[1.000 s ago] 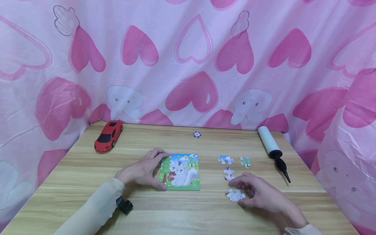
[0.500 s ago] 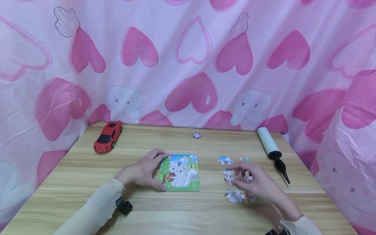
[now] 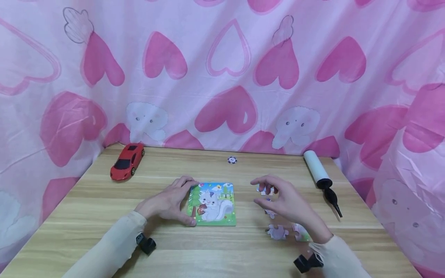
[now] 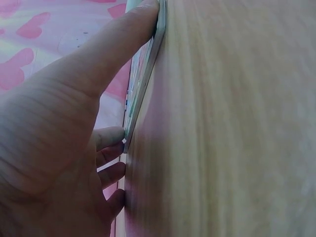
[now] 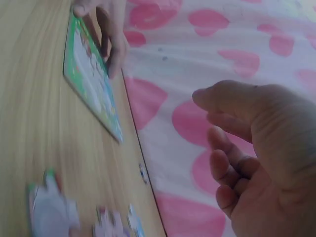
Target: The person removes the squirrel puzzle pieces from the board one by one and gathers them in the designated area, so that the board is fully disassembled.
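A square jigsaw puzzle (image 3: 212, 204) with a squirrel picture lies flat on the table in the head view. My left hand (image 3: 170, 202) grips it at its left side, thumb at the near corner and index finger at the far one; the left wrist view shows the thumb (image 4: 113, 47) along the board's edge. To the right, my right hand (image 3: 286, 199) hovers with thumb and fingers apart, nothing between them. Under and near it lie loose jigsaw pieces: a grey one (image 3: 277, 232), a grey-green one (image 3: 301, 232) and several others partly hidden by the hand.
A red toy car (image 3: 127, 162) stands at the back left. One poker chip (image 3: 232, 160) lies at the back middle. A white hand pump (image 3: 318, 170) with a black nozzle lies at the right. A pink heart-print curtain (image 3: 226, 108) hangs behind the table (image 3: 208, 253).
My right hand has risen from the near loose pieces and moved left and away from me, uncovering the grey-green piece. The left hand and the puzzle have stayed put.
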`<state>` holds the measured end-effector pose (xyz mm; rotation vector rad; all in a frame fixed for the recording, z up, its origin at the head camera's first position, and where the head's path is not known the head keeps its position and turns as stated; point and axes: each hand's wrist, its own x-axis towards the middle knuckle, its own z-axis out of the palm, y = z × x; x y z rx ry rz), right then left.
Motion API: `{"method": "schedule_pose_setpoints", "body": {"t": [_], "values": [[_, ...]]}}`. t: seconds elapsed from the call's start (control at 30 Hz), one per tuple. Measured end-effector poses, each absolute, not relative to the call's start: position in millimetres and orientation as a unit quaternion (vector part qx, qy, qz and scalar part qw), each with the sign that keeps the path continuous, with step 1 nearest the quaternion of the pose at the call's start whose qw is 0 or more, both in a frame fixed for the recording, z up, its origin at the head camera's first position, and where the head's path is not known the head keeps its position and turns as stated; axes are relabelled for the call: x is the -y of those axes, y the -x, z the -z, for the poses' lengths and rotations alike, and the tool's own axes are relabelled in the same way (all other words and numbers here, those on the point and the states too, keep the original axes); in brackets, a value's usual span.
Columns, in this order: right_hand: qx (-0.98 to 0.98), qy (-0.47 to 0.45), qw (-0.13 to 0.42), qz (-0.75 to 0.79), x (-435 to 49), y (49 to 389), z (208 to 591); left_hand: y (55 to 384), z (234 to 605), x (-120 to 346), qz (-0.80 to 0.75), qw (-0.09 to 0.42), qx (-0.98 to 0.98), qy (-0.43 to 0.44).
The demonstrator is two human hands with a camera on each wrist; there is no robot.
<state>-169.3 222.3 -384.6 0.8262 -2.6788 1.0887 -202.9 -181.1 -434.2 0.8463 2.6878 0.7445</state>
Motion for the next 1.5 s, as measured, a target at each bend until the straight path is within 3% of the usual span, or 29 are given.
{"method": "schedule_pose_setpoints", "body": {"t": [0.6, 1.5], "values": [[0.841, -0.265, 0.063, -0.467, -132, 206, 373, 203, 436, 182, -0.252, 0.11, -0.916, -0.293], [0.842, -0.231, -0.035, -0.486, -85, 216, 417, 205, 436, 182, -0.254, 0.108, -0.915, -0.296]]}}
